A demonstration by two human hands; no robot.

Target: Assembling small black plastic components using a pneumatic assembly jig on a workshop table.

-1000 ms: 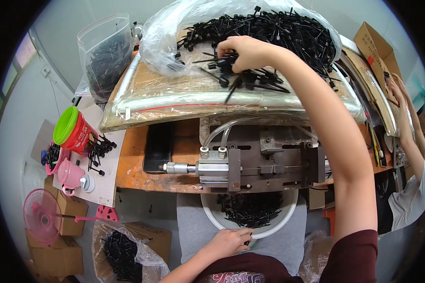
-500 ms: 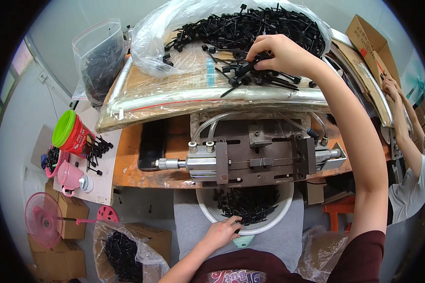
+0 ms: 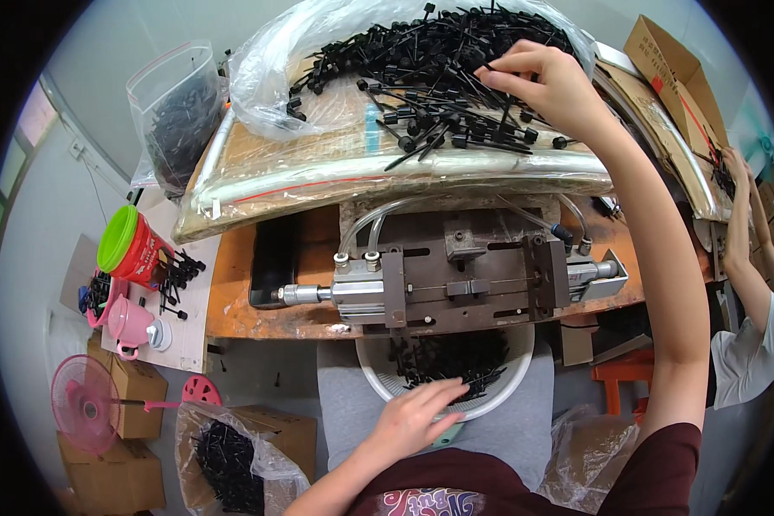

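Note:
My right hand [image 3: 542, 82] is over the heap of black stemmed parts [image 3: 421, 52], each a thin plastic stem with a knobbed head. Its thumb and forefinger pinch what looks like one dark part. The heap lies in a clear plastic bag [image 3: 262, 77] on a plastic-wrapped cardboard sheet [image 3: 292, 163]. My left hand [image 3: 413, 421], fingers stretched out, is at the near rim of a white basket [image 3: 525, 370] in my lap. More black parts fill the basket. Between my hands stands a metal clamping fixture [image 3: 439, 297] with air cylinders; no part shows in it.
To the left are a zip bag of black parts [image 3: 181, 120], a red bucket with green rim [image 3: 138, 245], a pink cup [image 3: 129, 322] and a pink fan [image 3: 84, 402]. A bag of parts [image 3: 228, 464] stands below. At right, another person's arms [image 3: 740, 232] work by a carton [image 3: 662, 60].
My right hand has risen off the near cluster of parts and moved right and away, leaving several parts spread there. My left hand's fingers have stretched out and moved slightly up and right.

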